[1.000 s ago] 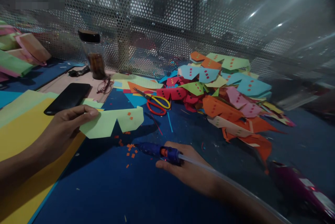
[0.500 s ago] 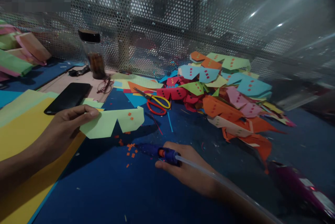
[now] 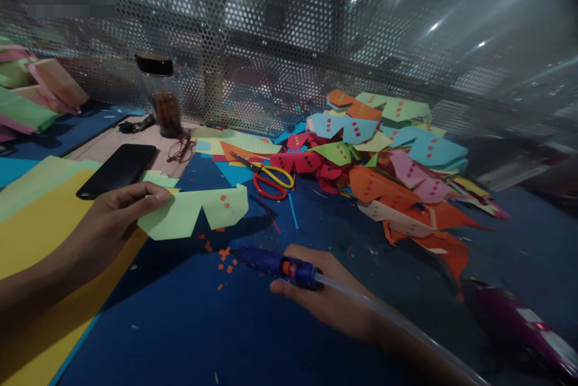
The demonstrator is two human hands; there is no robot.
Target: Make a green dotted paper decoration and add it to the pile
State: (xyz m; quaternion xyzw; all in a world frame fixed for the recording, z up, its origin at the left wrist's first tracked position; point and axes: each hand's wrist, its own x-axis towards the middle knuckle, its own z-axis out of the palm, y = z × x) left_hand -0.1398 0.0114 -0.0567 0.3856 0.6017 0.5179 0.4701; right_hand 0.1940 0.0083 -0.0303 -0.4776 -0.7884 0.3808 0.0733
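Observation:
My left hand (image 3: pixel 124 208) pinches the left end of a pale green paper cutout (image 3: pixel 174 217) with a V-shaped notch in its lower edge. Two small orange squares sit on the cutout's right half. A blue glue gun (image 3: pixel 271 262) with a clear glue stick out of its back is gripped in my right hand (image 3: pixel 320 289). Its dark nozzle points left, at or just above a scatter of small orange paper squares (image 3: pixel 221 267) on the blue table (image 3: pixel 180 332). Whether the nozzle touches a square, I cannot tell.
Scissors (image 3: pixel 273 181) with red and yellow handles lie beyond the cutout. A heap of coloured paper cutouts (image 3: pixel 383 187) fills the back right. At left are a black phone (image 3: pixel 117 170), eyeglasses (image 3: pixel 180 148), a jar (image 3: pixel 165 103) and paper sheets (image 3: pixel 40 235). A purple device (image 3: pixel 519 326) stands front right.
The glue gun and my right hand have shifted very slightly to the right. My left hand and the green cutout stay almost where they were.

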